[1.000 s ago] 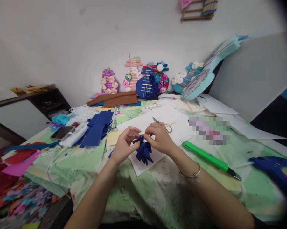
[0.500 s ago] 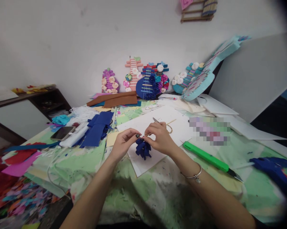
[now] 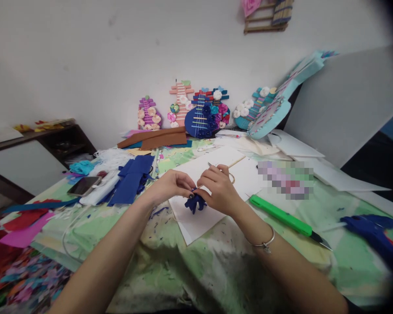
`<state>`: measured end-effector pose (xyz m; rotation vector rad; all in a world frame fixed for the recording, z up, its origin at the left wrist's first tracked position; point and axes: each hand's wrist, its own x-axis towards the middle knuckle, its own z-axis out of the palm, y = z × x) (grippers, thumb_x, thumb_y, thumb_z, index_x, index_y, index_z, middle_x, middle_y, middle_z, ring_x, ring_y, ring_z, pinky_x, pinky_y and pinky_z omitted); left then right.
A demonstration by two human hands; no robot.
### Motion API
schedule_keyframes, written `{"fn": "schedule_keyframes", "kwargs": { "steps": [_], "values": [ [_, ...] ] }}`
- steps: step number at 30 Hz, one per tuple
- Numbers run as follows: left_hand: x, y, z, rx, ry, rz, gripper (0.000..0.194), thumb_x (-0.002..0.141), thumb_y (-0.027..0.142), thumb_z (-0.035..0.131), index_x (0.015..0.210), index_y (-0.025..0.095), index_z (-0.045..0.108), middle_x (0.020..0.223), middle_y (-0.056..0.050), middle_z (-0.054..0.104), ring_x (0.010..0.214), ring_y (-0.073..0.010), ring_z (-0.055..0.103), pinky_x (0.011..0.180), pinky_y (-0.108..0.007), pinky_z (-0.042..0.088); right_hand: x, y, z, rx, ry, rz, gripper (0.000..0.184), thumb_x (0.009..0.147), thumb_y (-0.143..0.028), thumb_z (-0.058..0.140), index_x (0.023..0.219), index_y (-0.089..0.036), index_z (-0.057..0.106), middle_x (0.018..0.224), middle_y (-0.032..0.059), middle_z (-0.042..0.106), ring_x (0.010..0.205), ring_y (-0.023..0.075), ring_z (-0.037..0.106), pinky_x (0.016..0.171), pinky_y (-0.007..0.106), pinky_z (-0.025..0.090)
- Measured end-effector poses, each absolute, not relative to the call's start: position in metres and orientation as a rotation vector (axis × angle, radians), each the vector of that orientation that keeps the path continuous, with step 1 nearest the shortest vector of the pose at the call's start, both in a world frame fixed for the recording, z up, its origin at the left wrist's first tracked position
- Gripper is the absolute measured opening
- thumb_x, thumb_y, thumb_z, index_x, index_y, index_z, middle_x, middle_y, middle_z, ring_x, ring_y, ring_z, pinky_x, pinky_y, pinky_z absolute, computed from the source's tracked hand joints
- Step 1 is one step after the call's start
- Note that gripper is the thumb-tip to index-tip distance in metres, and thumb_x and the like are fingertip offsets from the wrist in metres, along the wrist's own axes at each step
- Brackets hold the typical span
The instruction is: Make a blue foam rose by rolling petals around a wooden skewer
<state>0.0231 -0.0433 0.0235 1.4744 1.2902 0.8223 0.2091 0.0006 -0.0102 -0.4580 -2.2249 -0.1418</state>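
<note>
A dark blue crepe-like flower (image 3: 195, 203) hangs below my fingertips, above a white sheet (image 3: 196, 226). My left hand (image 3: 173, 187) is closed in a pinch at its upper edge. My right hand (image 3: 218, 187) is also closed, its thumb and forefinger meeting the flower beside the left fingertips. A thin wooden stick (image 3: 237, 162) passes through the right hand and sticks out toward the upper right. Behind that hand, the gold handle of a pair of scissors (image 3: 232, 178) shows; whether the hand touches the scissors I cannot tell.
A green utility knife (image 3: 281, 214), blade exposed, lies right of my forearm, near a blue glue gun (image 3: 369, 231). Blue strips (image 3: 131, 181) and a phone (image 3: 83, 186) lie left. Decorated lute shapes (image 3: 198, 117) stand along the wall behind brown sheets (image 3: 164, 139).
My left hand has turned and its wrist has risen, with the flower partly more covered by the fingers. The wooden stick's far end now reaches farther up and right.
</note>
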Motion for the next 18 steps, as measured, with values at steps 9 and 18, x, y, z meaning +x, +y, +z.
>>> {"fn": "schedule_keyframes", "kwargs": {
  "steps": [9,18],
  "values": [
    [0.020,-0.047,0.028,1.439,1.294,0.913,0.028,0.061,0.015,0.074,0.085,0.014,0.060,0.062,-0.003,0.071,0.058,-0.0126,0.062,0.060,-0.022,0.046,0.218,-0.007,0.001,-0.379,-1.702,0.037,0.005,0.079,-0.014,0.057,0.079,-0.017,0.061,0.078,0.0054,0.062,0.082,0.0185,0.053,0.079,0.036,0.041],
    [0.025,-0.059,0.029,1.420,1.228,1.019,0.026,0.069,0.022,0.072,0.083,0.015,0.052,0.067,-0.004,0.072,0.059,-0.0128,0.062,0.059,-0.021,0.042,0.202,0.000,-0.008,-0.562,-1.828,1.375,0.021,0.075,-0.033,0.063,0.080,-0.013,0.065,0.074,0.0049,0.066,0.066,0.0134,0.060,0.063,0.026,0.046]
  ]
}}
